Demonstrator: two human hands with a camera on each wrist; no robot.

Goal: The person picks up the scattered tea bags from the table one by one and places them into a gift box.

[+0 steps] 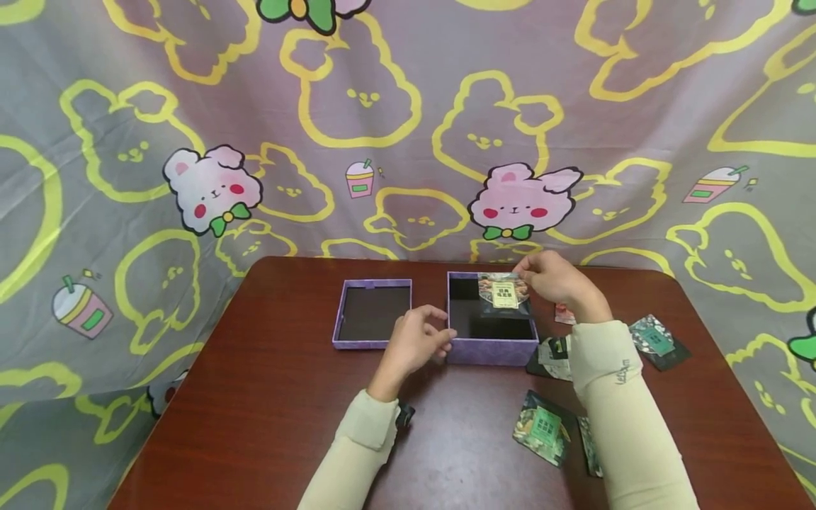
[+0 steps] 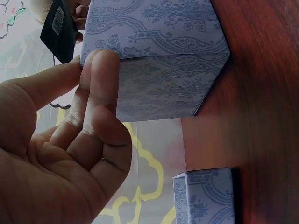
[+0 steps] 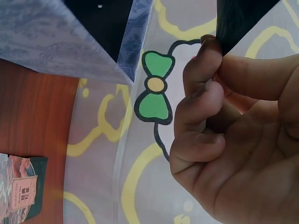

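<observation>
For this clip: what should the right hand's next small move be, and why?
Probably lower the flat black packet with the yellow label into the open purple patterned box: the right hand pinches it near one corner, over the opening.

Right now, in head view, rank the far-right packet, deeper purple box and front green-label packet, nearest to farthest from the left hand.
1. Deeper purple box, beside the left hand.
2. Front green-label packet, lower right.
3. Far-right packet, past the right sleeve.
</observation>
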